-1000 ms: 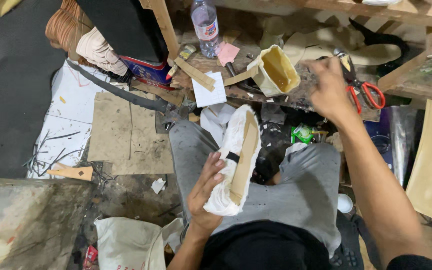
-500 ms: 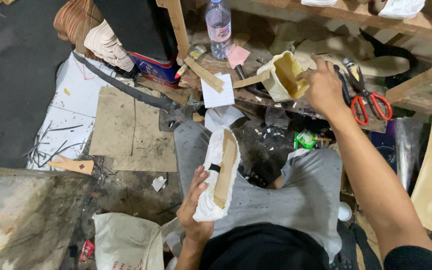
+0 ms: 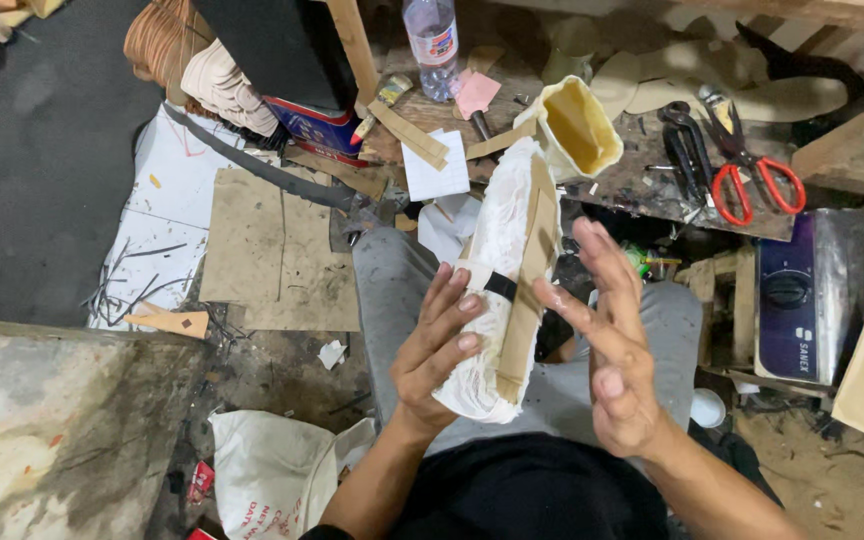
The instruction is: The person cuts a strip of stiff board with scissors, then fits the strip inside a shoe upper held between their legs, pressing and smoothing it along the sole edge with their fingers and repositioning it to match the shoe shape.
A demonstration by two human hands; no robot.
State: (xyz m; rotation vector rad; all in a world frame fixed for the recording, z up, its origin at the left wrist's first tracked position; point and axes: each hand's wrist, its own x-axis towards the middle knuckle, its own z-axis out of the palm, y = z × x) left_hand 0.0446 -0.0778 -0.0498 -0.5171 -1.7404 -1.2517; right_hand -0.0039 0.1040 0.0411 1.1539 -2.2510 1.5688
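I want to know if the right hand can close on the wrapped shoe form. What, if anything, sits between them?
Nothing visible. The right hand is open just beside the shoe form, which the left hand holds; only a small gap shows between them.

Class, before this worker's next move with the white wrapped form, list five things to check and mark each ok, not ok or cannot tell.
1. Left hand grips the white wrapped form: ok.
2. Right hand is open and free, beside the form: ok.
3. Tan strip lies flat along the form: cannot tell.
4. Black band crosses the form: ok.
5. Yellow glue container stands upright on the bench: not ok, it tilts.
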